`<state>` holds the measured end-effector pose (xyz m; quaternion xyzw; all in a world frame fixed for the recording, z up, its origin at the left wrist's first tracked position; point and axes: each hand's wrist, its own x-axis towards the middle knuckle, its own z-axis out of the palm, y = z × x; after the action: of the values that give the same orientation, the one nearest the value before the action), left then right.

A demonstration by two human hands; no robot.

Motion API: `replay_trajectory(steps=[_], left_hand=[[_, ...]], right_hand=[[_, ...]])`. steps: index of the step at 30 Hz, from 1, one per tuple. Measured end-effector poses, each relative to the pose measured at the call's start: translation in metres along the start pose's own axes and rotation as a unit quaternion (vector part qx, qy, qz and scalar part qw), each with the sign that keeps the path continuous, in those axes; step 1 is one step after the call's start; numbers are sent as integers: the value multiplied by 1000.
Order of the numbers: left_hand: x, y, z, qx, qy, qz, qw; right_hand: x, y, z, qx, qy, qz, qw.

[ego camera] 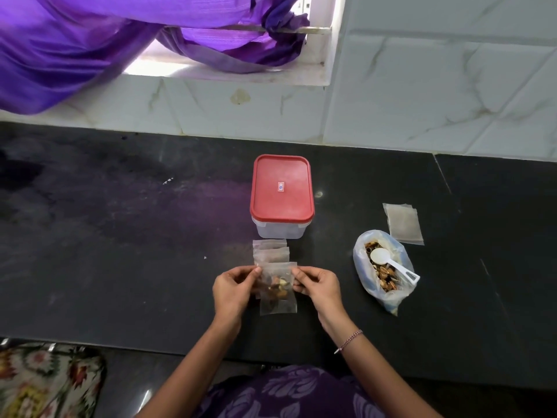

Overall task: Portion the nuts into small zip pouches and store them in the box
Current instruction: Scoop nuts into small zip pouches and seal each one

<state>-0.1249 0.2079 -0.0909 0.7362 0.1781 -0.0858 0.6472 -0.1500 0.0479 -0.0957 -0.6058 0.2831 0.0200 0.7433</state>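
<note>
Below frame centre, left hand (232, 288) and right hand (317, 286) pinch the top corners of a nut-filled zip pouch (277, 298), whose strip should be pressed shut evenly edge to edge.

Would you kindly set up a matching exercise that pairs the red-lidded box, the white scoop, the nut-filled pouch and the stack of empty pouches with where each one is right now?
Things
1. red-lidded box
2. white scoop
3. nut-filled pouch
4. empty pouches

Places
A. lying in the open bag of nuts
B. pinched between the left hand and the right hand
C. flat on the counter, just beyond the bag
D. lid on, standing mid-counter

Pairs: 1-D, 2-A, 3-B, 4-C
</note>
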Motion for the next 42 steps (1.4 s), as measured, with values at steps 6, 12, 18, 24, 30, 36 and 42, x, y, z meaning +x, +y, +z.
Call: replay_trajectory(steps=[6, 12, 18, 24, 30, 36, 42], left_hand=[[19, 0, -2, 149, 29, 65, 986], [19, -8, -6, 253, 45, 190, 948], [11, -39, -23, 411, -76, 412, 810], [26, -44, -33, 535, -157, 428, 712], [46, -36, -43, 558, -215, 441, 669], [29, -29, -42, 492, -189, 434, 731], [-13, 10, 35, 354, -168, 492, 777]], right_hand=[[17, -1, 11, -101, 36, -35, 994], [13, 7, 5, -269, 54, -198, 941], [-1, 27, -6, -531, -62, -492, 687], [16, 35, -14, -642, -112, -447, 613], [27, 25, -19, -661, -198, -400, 603], [13, 1, -35, -599, -201, -383, 674], [18, -44, -94, -492, -72, -391, 775]])
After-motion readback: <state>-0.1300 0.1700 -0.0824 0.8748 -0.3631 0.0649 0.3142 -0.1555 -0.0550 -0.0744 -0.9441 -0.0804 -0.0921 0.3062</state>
